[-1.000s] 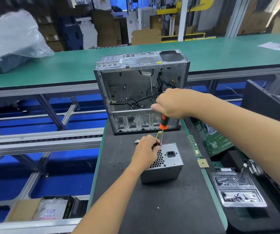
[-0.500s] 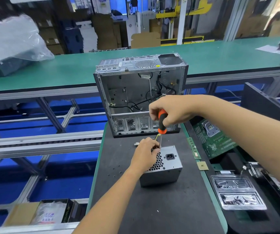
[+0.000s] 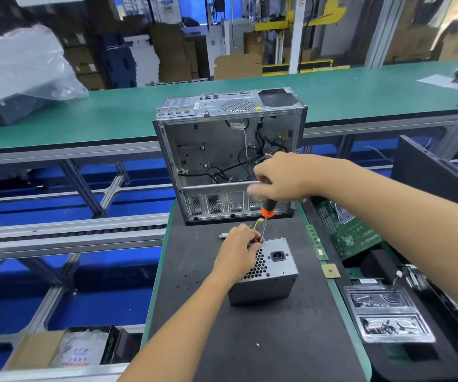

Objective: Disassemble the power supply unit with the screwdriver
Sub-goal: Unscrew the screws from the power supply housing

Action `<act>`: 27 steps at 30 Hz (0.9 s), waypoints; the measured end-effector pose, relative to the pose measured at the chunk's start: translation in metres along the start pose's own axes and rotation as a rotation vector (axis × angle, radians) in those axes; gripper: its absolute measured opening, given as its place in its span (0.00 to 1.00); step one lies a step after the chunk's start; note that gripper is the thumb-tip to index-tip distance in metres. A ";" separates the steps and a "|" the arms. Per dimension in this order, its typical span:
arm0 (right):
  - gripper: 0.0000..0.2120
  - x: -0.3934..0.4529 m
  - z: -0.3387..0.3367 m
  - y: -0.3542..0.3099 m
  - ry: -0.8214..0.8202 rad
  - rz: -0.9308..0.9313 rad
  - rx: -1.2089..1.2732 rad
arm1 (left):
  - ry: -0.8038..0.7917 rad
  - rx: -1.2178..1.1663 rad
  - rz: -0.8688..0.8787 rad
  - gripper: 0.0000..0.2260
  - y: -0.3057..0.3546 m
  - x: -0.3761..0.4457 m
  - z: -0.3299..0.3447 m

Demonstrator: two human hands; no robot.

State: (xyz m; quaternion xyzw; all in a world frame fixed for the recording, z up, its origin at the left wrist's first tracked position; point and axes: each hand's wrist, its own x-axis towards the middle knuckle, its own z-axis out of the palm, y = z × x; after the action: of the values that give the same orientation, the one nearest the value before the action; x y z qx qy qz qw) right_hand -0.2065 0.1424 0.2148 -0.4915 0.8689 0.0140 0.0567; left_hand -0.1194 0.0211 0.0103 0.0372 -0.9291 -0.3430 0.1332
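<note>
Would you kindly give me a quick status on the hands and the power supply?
Right hand grips screwdriver, tip down at power supply unit. Left hand holds the unit's far corner. Nothing blocking.

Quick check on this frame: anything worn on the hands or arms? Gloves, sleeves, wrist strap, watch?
Nothing worn that shows. Both the left hand and the right hand are bare, with no gloves. Both forearms are uncovered as far as the frame reaches, so no sleeve is visible. No watch, ring, wrist strap or cable shows on either wrist. The fingertips of the right hand are motion-blurred.
</note>
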 end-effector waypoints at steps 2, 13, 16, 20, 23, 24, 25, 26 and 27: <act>0.19 0.003 0.000 -0.001 -0.003 -0.013 -0.084 | 0.005 -0.001 0.000 0.04 0.000 0.000 0.000; 0.13 -0.002 -0.002 -0.005 -0.011 -0.017 0.006 | -0.004 0.008 -0.022 0.05 -0.001 0.002 0.001; 0.07 -0.007 -0.007 -0.007 -0.105 -0.075 0.181 | 0.002 -0.005 -0.023 0.05 -0.001 0.002 0.001; 0.12 -0.008 -0.004 -0.006 -0.030 -0.001 0.102 | -0.020 -0.019 -0.032 0.05 0.001 0.002 -0.001; 0.15 -0.005 -0.003 -0.002 -0.034 0.024 0.027 | -0.034 -0.027 -0.034 0.06 0.003 0.003 -0.002; 0.10 -0.006 -0.004 -0.001 -0.035 -0.006 0.078 | -0.030 -0.027 -0.037 0.06 0.003 0.003 -0.002; 0.05 -0.008 -0.006 0.000 -0.030 -0.040 0.129 | -0.027 -0.028 -0.041 0.06 0.003 0.003 -0.002; 0.05 -0.010 -0.007 0.000 -0.026 -0.064 0.170 | -0.026 -0.030 -0.046 0.07 0.003 0.002 -0.002; 0.08 -0.012 -0.008 0.001 -0.028 -0.077 0.213 | -0.029 -0.033 -0.050 0.07 0.003 0.003 -0.003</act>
State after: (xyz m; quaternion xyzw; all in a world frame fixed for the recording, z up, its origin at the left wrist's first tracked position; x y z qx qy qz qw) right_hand -0.2018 0.1519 0.2238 -0.5153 0.8452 -0.0738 0.1210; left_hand -0.1211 0.0217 0.0150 0.0532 -0.9239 -0.3620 0.1120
